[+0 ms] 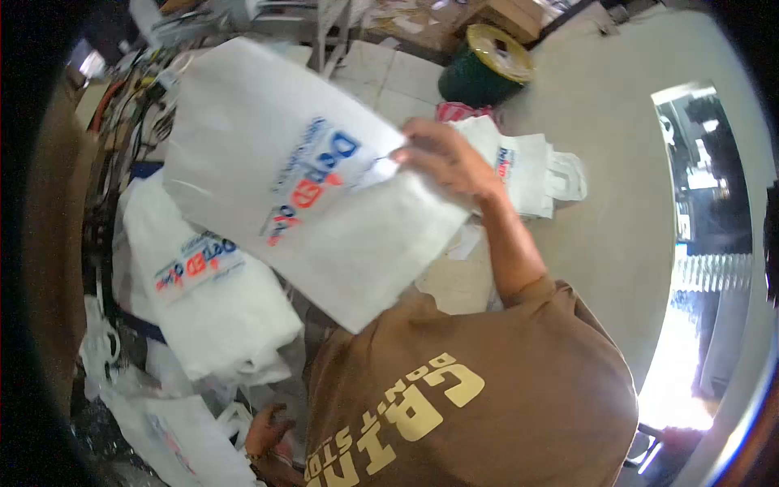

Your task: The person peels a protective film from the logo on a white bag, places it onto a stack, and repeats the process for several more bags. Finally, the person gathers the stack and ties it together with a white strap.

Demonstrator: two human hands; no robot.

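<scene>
Held up in front of me is a white bag with blue and red print, tilted and slightly blurred. My right hand pinches it near its upper right edge, fingers over the printed side. Low at the left, my left hand is beside my shirt with its fingers apart and holds nothing that I can see. Close to it lies another printed white bag. Above that, a folded stack of white bags with the same print rests on a dark blue surface.
More white bags with handles lie on the floor to the right. Behind them stands a green drum with a yellow rim. Cables and clutter line the left side. A bright glass opening is at the far right.
</scene>
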